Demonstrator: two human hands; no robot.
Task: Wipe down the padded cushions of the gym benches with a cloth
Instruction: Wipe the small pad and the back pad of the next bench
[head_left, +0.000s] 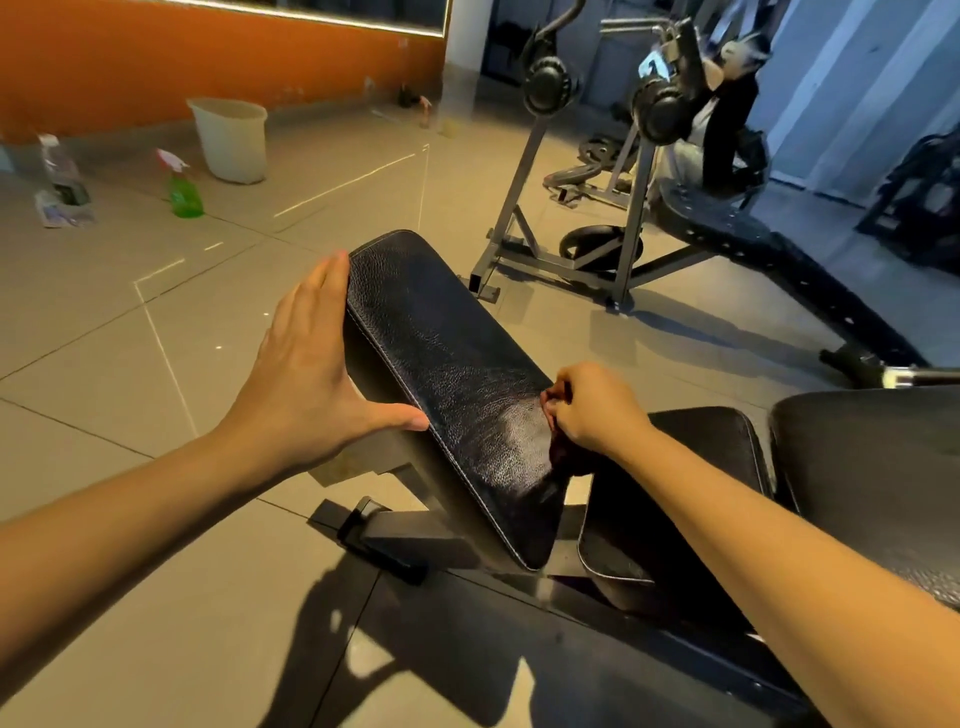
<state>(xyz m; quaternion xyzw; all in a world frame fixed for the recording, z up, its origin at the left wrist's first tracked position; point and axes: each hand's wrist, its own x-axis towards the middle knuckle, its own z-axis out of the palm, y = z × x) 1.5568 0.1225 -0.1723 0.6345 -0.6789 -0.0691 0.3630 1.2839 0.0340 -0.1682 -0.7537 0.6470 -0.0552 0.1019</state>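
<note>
A black padded backrest cushion (447, 364) of a gym bench tilts up in the middle of the view. My left hand (306, 364) lies flat with straight fingers against its left edge, thumb on the near side. My right hand (592, 410) is curled at the cushion's right edge and grips a dark cloth (563, 460), which is mostly hidden under the hand. A pale wiped sheen shows on the leather just left of that hand. The bench's seat cushion (675, 493) lies under my right forearm.
A second black pad (872, 467) sits at the right. Behind stand a weight rack (597, 156) with plates and a dark incline bench (779, 270). On the tiled floor at left are a green spray bottle (184, 192), a white bucket (231, 137) and a plastic bottle (60, 166).
</note>
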